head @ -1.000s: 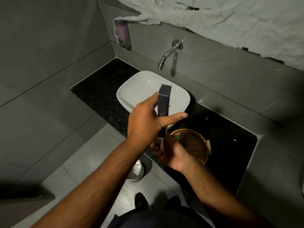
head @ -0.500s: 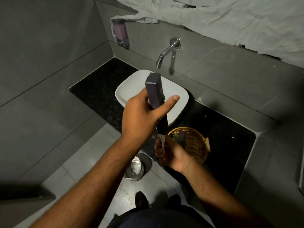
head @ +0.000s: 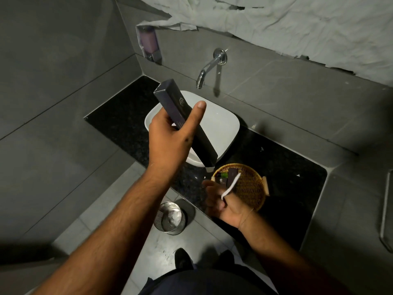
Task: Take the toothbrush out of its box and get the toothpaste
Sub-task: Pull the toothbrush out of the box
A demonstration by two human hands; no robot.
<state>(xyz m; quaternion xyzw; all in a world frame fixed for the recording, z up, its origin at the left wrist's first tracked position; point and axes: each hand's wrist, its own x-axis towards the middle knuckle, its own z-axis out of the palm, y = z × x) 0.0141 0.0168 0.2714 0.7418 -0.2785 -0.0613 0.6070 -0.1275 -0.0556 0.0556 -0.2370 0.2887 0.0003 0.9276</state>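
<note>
At the left of a dim grey bathroom, the left hand is raised above a white sink, closed around the middle of a long dark box. The fingers wrap its far side and the thumb lies along its front. The box tilts, its lower open end pointing down toward a woven basket on the black counter. It looks like thin, light card that would dent if squeezed, so a loose hold on its long edges suits it. Right of that and lower, the right hand pinches the end of a slim white toothbrush, now clear of the box. Thin, stiff and smooth, it is best held by the handle. Whether the small dark items in the basket include toothpaste is unclear.
</note>
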